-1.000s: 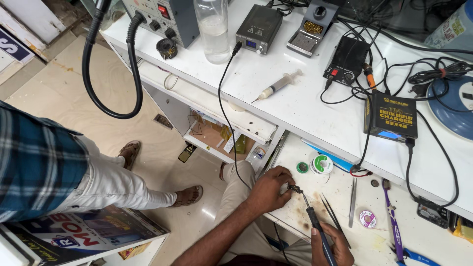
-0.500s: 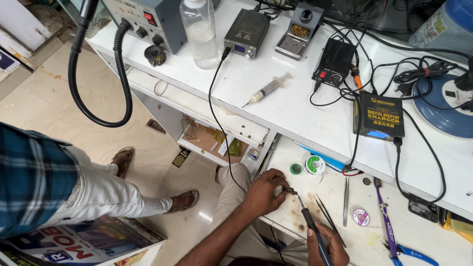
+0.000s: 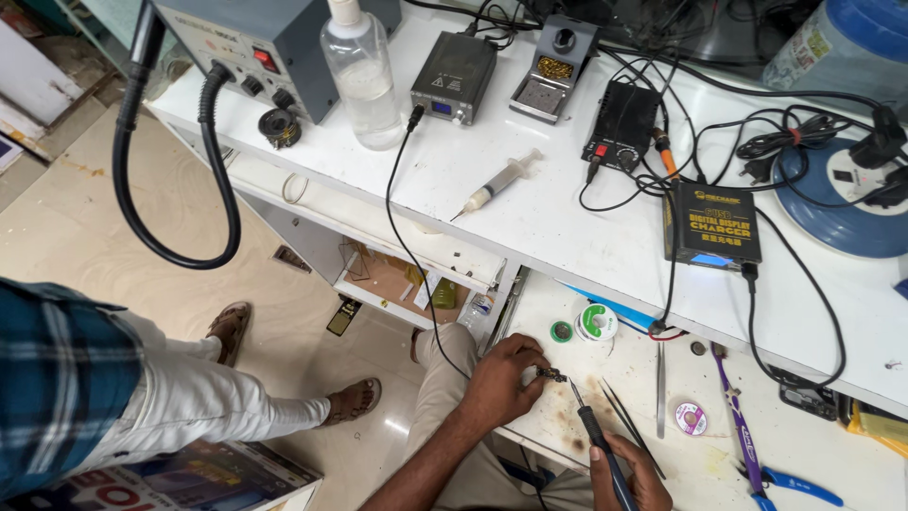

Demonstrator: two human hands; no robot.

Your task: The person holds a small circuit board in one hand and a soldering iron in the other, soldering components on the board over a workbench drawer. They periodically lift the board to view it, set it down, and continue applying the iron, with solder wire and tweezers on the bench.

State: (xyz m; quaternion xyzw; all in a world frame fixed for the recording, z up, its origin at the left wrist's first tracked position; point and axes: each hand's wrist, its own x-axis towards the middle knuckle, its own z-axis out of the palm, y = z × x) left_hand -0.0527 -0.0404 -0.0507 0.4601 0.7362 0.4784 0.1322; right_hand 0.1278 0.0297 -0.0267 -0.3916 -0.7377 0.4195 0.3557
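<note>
Since the earlier frames the view has slid down and left, so the grey station and its hose now sit higher in the picture, while both hands have stayed at the same spot on the lower work surface.

By size: the white counter [image 3: 567, 218] runs across the upper right, carrying the grey hot-air station [image 3: 255, 47] with its black hose [image 3: 151, 227] looping down over the floor, a clear bottle [image 3: 364, 80], a small grey controller box [image 3: 454, 76], a syringe [image 3: 497, 189], a black charger box [image 3: 714, 227] and a blue cable reel [image 3: 851, 208]. At the left stands another person in a checked shirt [image 3: 57, 378] and pale trousers, wearing sandals.

Below the counter lies the scorched lower work surface [image 3: 804, 445]. On it are a solder spool [image 3: 597, 322], tweezers [image 3: 660, 388] and blue-handled pliers [image 3: 794, 484].

The left hand [image 3: 501, 378] has its fingers pinched together on a small dark component [image 3: 550, 375], pressing it against the work surface near its front edge. The right hand [image 3: 629, 473], low in the frame, is closed around the black handle of a soldering iron [image 3: 596, 440], whose tip points up towards the component and ends just beside it.
</note>
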